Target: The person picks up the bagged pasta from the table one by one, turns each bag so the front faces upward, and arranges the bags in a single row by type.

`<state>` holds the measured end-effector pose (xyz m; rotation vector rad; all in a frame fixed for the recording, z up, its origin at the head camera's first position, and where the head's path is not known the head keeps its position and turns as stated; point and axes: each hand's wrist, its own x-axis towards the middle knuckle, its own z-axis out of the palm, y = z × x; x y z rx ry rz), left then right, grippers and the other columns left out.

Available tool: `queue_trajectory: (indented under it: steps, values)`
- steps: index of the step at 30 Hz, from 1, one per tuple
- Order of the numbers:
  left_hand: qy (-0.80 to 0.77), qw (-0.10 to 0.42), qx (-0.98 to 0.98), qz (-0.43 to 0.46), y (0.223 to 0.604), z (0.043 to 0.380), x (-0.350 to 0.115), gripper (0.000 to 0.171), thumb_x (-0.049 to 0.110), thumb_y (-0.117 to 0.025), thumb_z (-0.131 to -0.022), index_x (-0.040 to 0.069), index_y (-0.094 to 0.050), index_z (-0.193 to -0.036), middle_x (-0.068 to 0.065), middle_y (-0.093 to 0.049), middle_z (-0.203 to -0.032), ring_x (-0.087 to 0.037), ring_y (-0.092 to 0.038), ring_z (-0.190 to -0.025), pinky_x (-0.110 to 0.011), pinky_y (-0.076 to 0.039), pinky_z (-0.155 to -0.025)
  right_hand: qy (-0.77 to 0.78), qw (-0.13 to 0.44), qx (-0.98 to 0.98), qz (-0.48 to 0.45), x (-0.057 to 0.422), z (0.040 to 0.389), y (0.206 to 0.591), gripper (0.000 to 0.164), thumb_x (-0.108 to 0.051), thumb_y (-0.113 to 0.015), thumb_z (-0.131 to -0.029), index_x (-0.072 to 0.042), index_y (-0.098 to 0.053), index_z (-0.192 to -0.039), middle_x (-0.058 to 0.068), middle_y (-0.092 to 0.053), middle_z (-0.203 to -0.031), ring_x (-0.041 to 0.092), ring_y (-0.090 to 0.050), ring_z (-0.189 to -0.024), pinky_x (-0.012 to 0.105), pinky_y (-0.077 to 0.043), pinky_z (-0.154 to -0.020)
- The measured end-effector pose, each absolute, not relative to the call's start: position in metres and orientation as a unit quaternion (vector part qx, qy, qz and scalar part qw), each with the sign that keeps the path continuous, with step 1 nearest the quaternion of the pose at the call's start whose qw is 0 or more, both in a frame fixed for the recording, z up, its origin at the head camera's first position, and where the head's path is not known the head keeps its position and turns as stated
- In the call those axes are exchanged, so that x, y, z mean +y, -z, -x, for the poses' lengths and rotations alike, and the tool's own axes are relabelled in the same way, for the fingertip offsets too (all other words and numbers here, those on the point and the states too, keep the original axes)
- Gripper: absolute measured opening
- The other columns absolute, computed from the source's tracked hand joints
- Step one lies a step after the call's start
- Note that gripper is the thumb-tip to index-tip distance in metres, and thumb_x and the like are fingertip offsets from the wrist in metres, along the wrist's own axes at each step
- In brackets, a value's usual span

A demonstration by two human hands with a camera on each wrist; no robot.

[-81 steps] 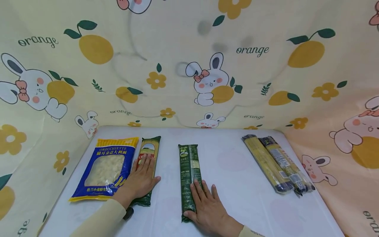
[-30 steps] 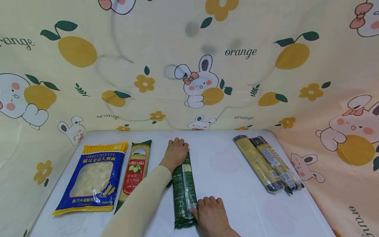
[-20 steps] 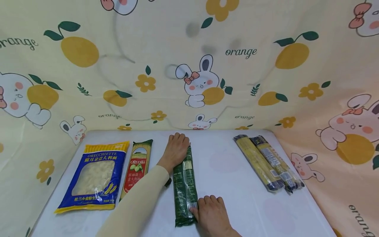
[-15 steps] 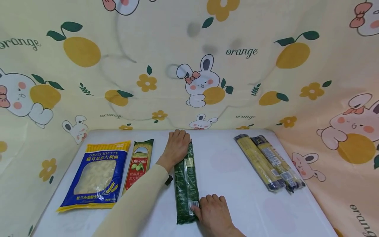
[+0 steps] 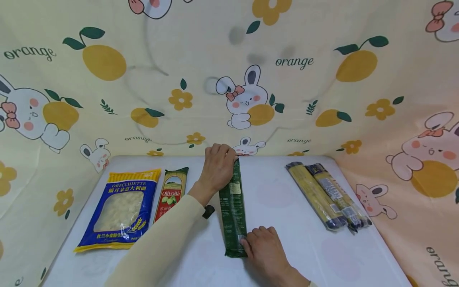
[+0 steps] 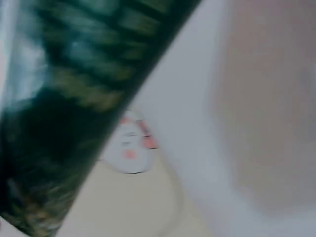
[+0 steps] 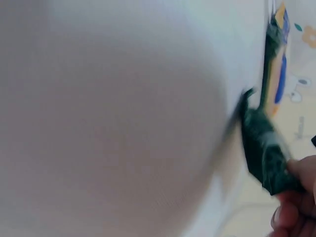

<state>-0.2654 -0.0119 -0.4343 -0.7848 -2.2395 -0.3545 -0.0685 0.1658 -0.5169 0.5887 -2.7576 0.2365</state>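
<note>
A long green packet of spaghetti [image 5: 233, 215] lies lengthwise between my two hands in the middle of the head view. My left hand [image 5: 216, 169] grips its far end, and my right hand [image 5: 267, 249] pinches the near end along the right edge. In the right wrist view, thumb and fingers hold a corner of the green packet [image 7: 266, 153], which looks raised off the white surface. Blurred and close, the packet [image 6: 89, 74] fills the upper left of the left wrist view. A red-labelled Olivoilà packet [image 5: 170, 195] lies left of my left hand, partly covered by the sleeve.
A blue and yellow bag of orecchiette [image 5: 122, 211] lies on the left of the white table [image 5: 287, 255]. Two packets of long pasta [image 5: 317, 197] rest side by side at the right. A patterned cloth [image 5: 201, 79] rises behind and at both sides.
My left hand has left the red-labelled packet and taken the green packet's far end. My right hand, earlier flat on it, now pinches its near end. The packet has moved away from me.
</note>
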Motion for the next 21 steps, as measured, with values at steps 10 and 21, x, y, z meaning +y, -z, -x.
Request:
queue_trajectory:
  steps: [10, 21]
  values:
    - [0.123, 0.336, -0.894, 0.269, 0.392, 0.251, 0.003, 0.026, 0.02, -0.046, -0.112, 0.009, -0.069, -0.111, -0.009, -0.062, -0.104, -0.029, -0.05, -0.095, -0.046, -0.039, -0.085, -0.001, 0.314, -0.92, -0.233, 0.167, 0.078, 0.51, 0.03, -0.019, -0.079, -0.081, -0.013, -0.055, -0.065, 0.001, -0.054, -0.063, 0.02, -0.049, -0.06, 0.035, -0.032, -0.061]
    - [0.092, 0.367, -0.886, 0.266, 0.404, 0.247, 0.01, 0.026, 0.021, -0.049, -0.109, 0.006, -0.068, -0.099, -0.008, -0.061, -0.089, -0.028, -0.053, -0.085, -0.043, -0.043, -0.079, 0.01, 0.274, -0.943, -0.187, 0.156, 0.07, 0.518, 0.03, -0.023, -0.083, -0.084, -0.012, -0.06, -0.068, 0.003, -0.061, -0.065, 0.021, -0.055, -0.061, 0.035, -0.035, -0.062]
